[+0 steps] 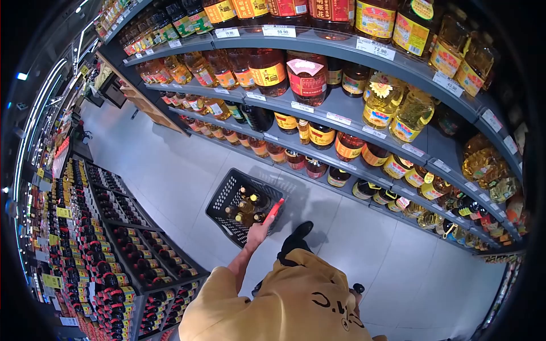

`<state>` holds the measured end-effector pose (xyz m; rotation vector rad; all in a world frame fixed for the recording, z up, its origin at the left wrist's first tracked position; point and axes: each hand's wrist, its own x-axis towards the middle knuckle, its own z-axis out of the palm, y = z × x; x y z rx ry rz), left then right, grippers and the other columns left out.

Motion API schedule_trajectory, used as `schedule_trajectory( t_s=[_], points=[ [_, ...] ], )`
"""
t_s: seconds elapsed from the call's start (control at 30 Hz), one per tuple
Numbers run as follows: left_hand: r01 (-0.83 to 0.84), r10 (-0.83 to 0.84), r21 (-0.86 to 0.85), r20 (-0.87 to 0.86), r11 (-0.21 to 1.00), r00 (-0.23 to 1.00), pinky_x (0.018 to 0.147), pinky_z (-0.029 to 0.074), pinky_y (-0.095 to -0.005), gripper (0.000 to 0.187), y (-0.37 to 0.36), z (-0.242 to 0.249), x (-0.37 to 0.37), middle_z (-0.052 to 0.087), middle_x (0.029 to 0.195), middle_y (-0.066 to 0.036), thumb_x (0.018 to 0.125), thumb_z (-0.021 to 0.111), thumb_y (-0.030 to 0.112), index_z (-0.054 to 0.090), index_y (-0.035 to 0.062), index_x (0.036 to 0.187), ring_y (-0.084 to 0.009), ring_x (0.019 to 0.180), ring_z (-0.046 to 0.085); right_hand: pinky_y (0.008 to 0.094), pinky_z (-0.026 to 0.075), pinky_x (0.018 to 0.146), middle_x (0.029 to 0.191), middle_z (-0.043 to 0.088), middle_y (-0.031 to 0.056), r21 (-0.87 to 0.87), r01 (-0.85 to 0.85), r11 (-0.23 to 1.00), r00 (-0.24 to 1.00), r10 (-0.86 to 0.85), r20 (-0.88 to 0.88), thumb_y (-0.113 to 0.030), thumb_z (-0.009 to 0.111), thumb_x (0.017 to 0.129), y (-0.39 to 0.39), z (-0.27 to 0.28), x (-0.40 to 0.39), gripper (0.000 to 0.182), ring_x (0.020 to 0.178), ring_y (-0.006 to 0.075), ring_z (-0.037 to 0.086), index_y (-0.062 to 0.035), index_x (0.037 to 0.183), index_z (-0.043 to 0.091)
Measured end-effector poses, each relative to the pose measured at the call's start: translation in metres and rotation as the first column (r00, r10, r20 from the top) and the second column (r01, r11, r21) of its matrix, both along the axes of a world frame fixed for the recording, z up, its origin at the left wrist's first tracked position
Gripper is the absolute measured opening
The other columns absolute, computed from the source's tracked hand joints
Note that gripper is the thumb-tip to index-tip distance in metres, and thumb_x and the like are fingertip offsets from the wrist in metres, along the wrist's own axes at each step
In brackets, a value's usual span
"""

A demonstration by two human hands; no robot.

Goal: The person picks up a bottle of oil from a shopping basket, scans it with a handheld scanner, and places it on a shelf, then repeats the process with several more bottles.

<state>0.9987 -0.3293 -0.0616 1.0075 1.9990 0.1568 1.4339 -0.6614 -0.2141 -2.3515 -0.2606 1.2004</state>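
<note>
My left hand (pixel 260 232) is closed around the red handle (pixel 277 208) of a dark grey shopping basket (pixel 219 196). Inside the basket stand several bottles (pixel 245 206) with dark and yellowish tops. Low on my other side, my right hand (pixel 357 299) shows only in part beside the yellow shirt. A dark, round-topped thing that looks like a capped bottle (pixel 358 288) sticks up from it, and the rest of that bottle is hidden by my body.
Curved grey shelves (pixel 335 116) hold rows of oil bottles (pixel 266 71) with price tags ahead and to the right. On the left, a stepped display (pixel 122 256) is packed with dark, red-capped bottles. Pale floor tiles (pixel 364 250) run between them.
</note>
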Motion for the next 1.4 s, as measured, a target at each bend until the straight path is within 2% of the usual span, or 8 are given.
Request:
schedule_trajectory(
  t_s=[0.07, 0.17, 0.3, 0.4, 0.5, 0.57, 0.87, 1.4],
  points=[
    [-0.007, 0.008, 0.064, -0.02, 0.998, 1.0, 0.09, 0.049, -0.0443, 0.092, -0.011, -0.001, 0.005, 0.07, 0.092, -0.028, 0.08, 0.047, 0.082, 0.073, -0.0048, 0.095, -0.0407, 0.101, 0.067, 0.036, 0.047, 0.046, 0.059, 0.06, 0.008, 0.087, 0.012, 0.996, 0.998, -0.007, -0.055, -0.013, 0.073, 0.072, -0.01, -0.001, 0.003, 0.017, 0.048, 0.0199, 0.058, -0.0026, 0.069, 0.06],
    [-0.044, 0.041, 0.066, 0.037, 0.997, 0.998, 0.086, 0.049, -0.0436, 0.089, -0.014, 0.01, 0.022, 0.07, 0.089, -0.028, 0.08, 0.051, 0.079, 0.072, -0.0059, 0.095, -0.0395, 0.098, 0.068, 0.0374, 0.045, 0.045, 0.063, 0.061, 0.0102, -0.044, 0.389, 0.92, 0.903, -0.39, -0.18, -0.008, 0.076, 0.075, 0.002, 0.028, 0.005, 0.016, 0.048, 0.0224, 0.056, -0.001, 0.077, 0.062],
    [-0.033, 0.027, 0.146, 0.042, 0.989, 0.999, 0.077, 0.05, -0.0422, 0.083, -0.023, -0.008, 0.028, 0.068, 0.072, -0.02, 0.083, 0.054, 0.074, 0.071, -0.0066, 0.084, -0.0313, 0.079, 0.069, 0.0348, 0.042, 0.04, 0.059, 0.055, 0.008, -0.043, 0.415, 0.909, 0.898, -0.417, -0.143, -0.005, 0.074, 0.075, -0.008, 0.032, 0.011, 0.017, 0.043, 0.0209, 0.053, -0.0032, 0.079, 0.057],
    [-0.099, 0.068, 0.176, 0.172, 0.979, 0.983, 0.061, 0.048, -0.038, 0.073, -0.027, -0.03, 0.03, 0.062, 0.061, -0.009, 0.087, 0.057, 0.067, 0.066, -0.003, 0.069, -0.0202, 0.058, 0.062, 0.0357, 0.045, 0.04, 0.057, 0.055, 0.0063, -0.098, 0.426, 0.899, 0.894, -0.436, -0.109, -0.007, 0.074, 0.074, -0.019, 0.027, 0.018, 0.018, 0.044, 0.0202, 0.056, -0.0039, 0.073, 0.057],
    [-0.211, 0.168, 0.086, 0.357, 0.974, 0.919, 0.051, 0.044, -0.0347, 0.055, -0.031, -0.029, 0.033, 0.061, 0.062, 0.0, 0.092, 0.061, 0.054, 0.064, 0.0034, 0.071, -0.0145, 0.048, 0.054, 0.0363, 0.048, 0.043, 0.058, 0.059, 0.0075, -0.115, 0.47, 0.875, 0.87, -0.481, -0.108, -0.01, 0.076, 0.073, -0.023, 0.024, 0.018, 0.018, 0.046, 0.0209, 0.059, -0.0024, 0.073, 0.06],
    [-0.294, 0.219, 0.098, 0.46, 0.951, 0.86, 0.061, 0.05, -0.0349, 0.046, -0.033, -0.027, 0.045, 0.067, 0.075, -0.002, 0.093, 0.063, 0.048, 0.07, 0.0036, 0.087, -0.0173, 0.061, 0.062, 0.0364, 0.05, 0.045, 0.06, 0.06, 0.0087, -0.088, 0.506, 0.858, 0.85, -0.513, -0.116, -0.012, 0.077, 0.074, -0.026, 0.02, 0.021, 0.019, 0.048, 0.0213, 0.061, -0.0007, 0.074, 0.062],
    [-0.159, 0.139, 0.071, 0.229, 0.985, 0.964, 0.069, 0.05, -0.0355, 0.051, -0.019, -0.019, 0.094, 0.068, 0.083, -0.007, 0.092, 0.062, 0.051, 0.07, 0.0007, 0.094, -0.0188, 0.071, 0.063, 0.0376, 0.054, 0.054, 0.068, 0.066, 0.0115, -0.13, 0.507, 0.852, 0.855, -0.516, -0.043, -0.02, 0.077, 0.075, 0.008, 0.043, 0.04, 0.027, 0.058, 0.0236, 0.066, 0.0028, 0.085, 0.067],
    [-0.104, 0.105, 0.13, -0.003, 0.986, 0.994, 0.083, 0.05, -0.0366, 0.064, -0.051, -0.015, 0.143, 0.07, 0.098, -0.015, 0.09, 0.062, 0.057, 0.07, -0.0046, 0.107, -0.0213, 0.09, 0.065, 0.0358, 0.049, 0.045, 0.064, 0.06, 0.0087, -0.088, 0.663, 0.743, 0.741, -0.668, -0.059, -0.013, 0.076, 0.077, -0.034, 0.036, 0.107, 0.018, 0.05, 0.0213, 0.059, -0.0005, 0.079, 0.064]
  ],
)
